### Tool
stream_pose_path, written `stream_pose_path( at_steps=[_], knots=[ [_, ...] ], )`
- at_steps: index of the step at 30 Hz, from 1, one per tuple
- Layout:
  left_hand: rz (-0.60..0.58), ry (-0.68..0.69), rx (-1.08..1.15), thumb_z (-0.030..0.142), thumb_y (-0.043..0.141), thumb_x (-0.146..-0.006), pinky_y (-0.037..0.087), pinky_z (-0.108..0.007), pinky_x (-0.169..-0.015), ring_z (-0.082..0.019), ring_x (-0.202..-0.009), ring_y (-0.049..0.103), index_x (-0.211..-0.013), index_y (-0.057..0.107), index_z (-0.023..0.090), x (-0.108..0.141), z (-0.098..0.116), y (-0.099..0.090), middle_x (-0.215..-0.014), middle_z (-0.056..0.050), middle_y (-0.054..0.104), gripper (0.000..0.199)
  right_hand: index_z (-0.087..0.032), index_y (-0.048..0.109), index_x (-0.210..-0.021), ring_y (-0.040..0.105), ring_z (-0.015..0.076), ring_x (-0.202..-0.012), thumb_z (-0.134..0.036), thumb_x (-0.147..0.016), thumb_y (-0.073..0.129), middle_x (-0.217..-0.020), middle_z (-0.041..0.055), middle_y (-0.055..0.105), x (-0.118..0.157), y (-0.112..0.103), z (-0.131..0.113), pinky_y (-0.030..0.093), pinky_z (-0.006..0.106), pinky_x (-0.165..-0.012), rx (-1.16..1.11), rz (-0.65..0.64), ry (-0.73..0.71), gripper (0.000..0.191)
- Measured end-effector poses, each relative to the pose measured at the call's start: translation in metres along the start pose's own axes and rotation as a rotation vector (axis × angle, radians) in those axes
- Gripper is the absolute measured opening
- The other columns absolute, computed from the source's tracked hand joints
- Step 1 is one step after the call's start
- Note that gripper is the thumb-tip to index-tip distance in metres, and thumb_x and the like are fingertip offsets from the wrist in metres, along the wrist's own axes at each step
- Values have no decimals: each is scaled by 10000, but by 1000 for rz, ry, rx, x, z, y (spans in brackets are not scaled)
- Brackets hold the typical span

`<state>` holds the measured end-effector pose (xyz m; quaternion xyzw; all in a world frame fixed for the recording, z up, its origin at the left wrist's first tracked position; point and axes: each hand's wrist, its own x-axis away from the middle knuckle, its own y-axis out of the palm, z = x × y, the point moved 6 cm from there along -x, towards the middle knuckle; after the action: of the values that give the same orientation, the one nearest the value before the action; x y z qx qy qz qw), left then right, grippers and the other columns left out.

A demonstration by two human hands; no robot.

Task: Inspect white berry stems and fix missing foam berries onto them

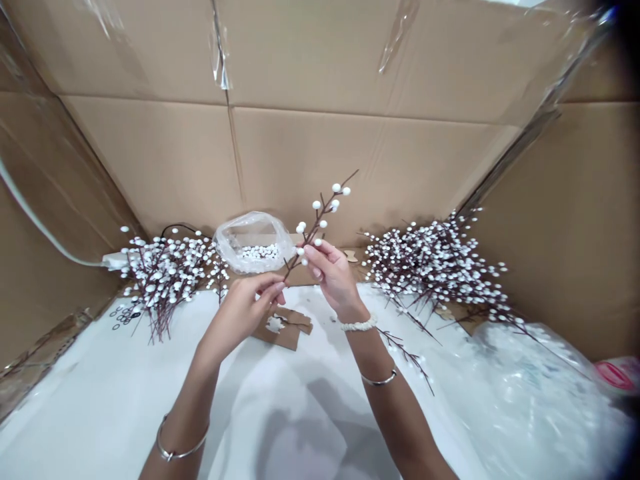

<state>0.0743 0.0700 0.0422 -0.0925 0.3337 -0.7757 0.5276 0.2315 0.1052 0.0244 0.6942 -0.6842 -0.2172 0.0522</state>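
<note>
A brown artificial berry branch point(317, 223) with several white berries slants up and to the right between my hands. My left hand point(256, 298) is closed around the lower end of its stem, thumb against the fingers. Higher up, my right hand point(330, 272) pinches at the branch near a white berry; whether a loose berry is between those fingertips I cannot tell. Just behind my left hand stands a clear plastic bag point(223, 248), rolled open, with loose white berries point(260, 252) inside.
Bunches of white-berry branches lie at the left point(167, 267) and right point(430, 263). A bare twig point(407, 353) rests right of my right wrist. Torn cardboard point(283, 337) lies on the white table point(100, 400). Clear plastic wrap point(530, 393) fills the front right. Cardboard walls point(320, 153) surround the table.
</note>
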Motion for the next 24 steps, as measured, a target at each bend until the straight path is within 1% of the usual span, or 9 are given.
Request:
stream_pose_path(
  at_steps=[2, 4, 6, 8, 10, 12, 14, 18, 24],
  knots=[
    [82, -8, 26, 399, 475, -937, 462, -230, -683, -147, -726, 639, -825, 669, 186, 0, -5, -13, -738, -8, 689, 309, -234, 581, -1114, 291, 46, -468, -485, -766, 666, -647, -64, 520, -2, -5, 7, 237, 196, -446, 97, -6, 4, 437],
    [173, -17, 56, 390, 500, -924, 476, -236, -697, -150, -726, 643, -867, 675, 182, 2, -12, -27, -736, -18, 692, 277, -235, 522, -1197, 370, 69, -492, -521, -836, 559, -655, -57, 517, -4, -11, 19, 301, 199, -477, 328, -56, 37, 462],
    [261, -31, 92, 383, 527, -906, 493, -245, -685, -152, -701, 639, -902, 678, 173, 5, -19, -41, -732, -29, 692, 258, -216, 545, -1162, 524, 104, -642, -500, -880, 498, -787, -3, 611, -3, -18, 41, 391, 212, -575, 783, -197, 136, 403],
    [341, -46, 113, 375, 556, -889, 506, -249, -678, -148, -684, 634, -926, 684, 168, 8, -23, -53, -732, -33, 693, 246, -206, 604, -1085, 609, 158, -864, -459, -889, 491, -970, 55, 674, 2, -29, 69, 433, 246, -713, 1311, -375, 310, 339],
    [397, -61, 111, 370, 570, -882, 513, -249, -687, -140, -680, 632, -931, 690, 168, 11, -25, -60, -731, -31, 692, 241, -173, 658, -991, 631, 237, -955, -427, -812, 598, -1024, 112, 693, 8, -41, 91, 437, 300, -765, 1533, -457, 454, 316],
    [423, -66, 113, 364, 572, -884, 513, -249, -702, -135, -687, 632, -938, 695, 168, 13, -25, -64, -730, -28, 689, 238, -149, 687, -924, 650, 287, -946, -415, -721, 686, -1023, 149, 704, 12, -47, 107, 442, 326, -752, 1594, -508, 540, 335],
    [426, -67, 124, 360, 574, -885, 512, -249, -710, -134, -697, 635, -930, 698, 168, 14, -24, -65, -732, -25, 686, 233, -147, 703, -906, 666, 292, -922, -417, -675, 719, -1027, 157, 711, 13, -50, 117, 446, 321, -730, 1632, -553, 587, 356],
    [425, -64, 107, 356, 577, -888, 508, -248, -722, -129, -707, 631, -921, 696, 168, 15, -22, -64, -749, -25, 689, 225, -175, 728, -866, 677, 234, -849, -397, -667, 714, -958, 108, 735, 12, -54, 125, 427, 267, -676, 1635, -621, 623, 298],
    [417, -68, 92, 347, 568, -893, 505, -251, -716, -128, -701, 627, -932, 688, 170, 14, -21, -62, -748, -25, 689, 218, -182, 731, -822, 625, 145, -730, -350, -703, 683, -826, 40, 734, 11, -55, 127, 360, 214, -591, 1541, -689, 609, 211]
  ],
)
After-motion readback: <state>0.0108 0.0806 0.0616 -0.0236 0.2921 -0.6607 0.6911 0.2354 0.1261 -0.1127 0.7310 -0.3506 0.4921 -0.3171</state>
